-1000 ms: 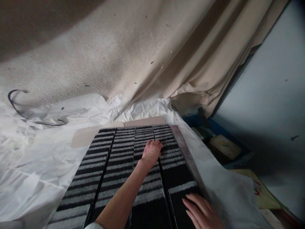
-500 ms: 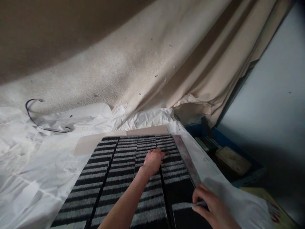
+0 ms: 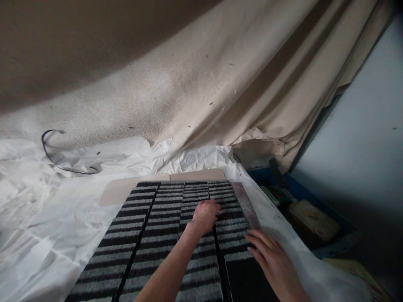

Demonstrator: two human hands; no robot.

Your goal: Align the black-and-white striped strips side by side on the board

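Four columns of overlapping black flat pieces (image 3: 135, 235) with rough grey edges lie in front of me, forming stripes. My left hand (image 3: 206, 214) rests near the top of the two right columns, its fingers curled down and close together. Its fingertips are partly hidden, so I cannot make out what they hold. At the outer edge of the rightmost column is my right hand (image 3: 273, 258), fingers stretched and slightly apart. They touch or hover by the nearest black piece (image 3: 248, 277), which lies flat with a grey strip along its far edge.
White sheeting (image 3: 63, 218) covers the surface around the columns. Beige board (image 3: 197, 174) sits behind them, and a reddish strip (image 3: 245, 201) runs along their right side. A beige cloth (image 3: 176, 92) hangs behind. To the right, a blue crate (image 3: 330, 214) holds a pale container (image 3: 315, 220).
My right hand has let go of the black piece, which now lies farther up the rightmost column. Its fingers have opened and moved away from me. My left hand stays in nearly the same place.
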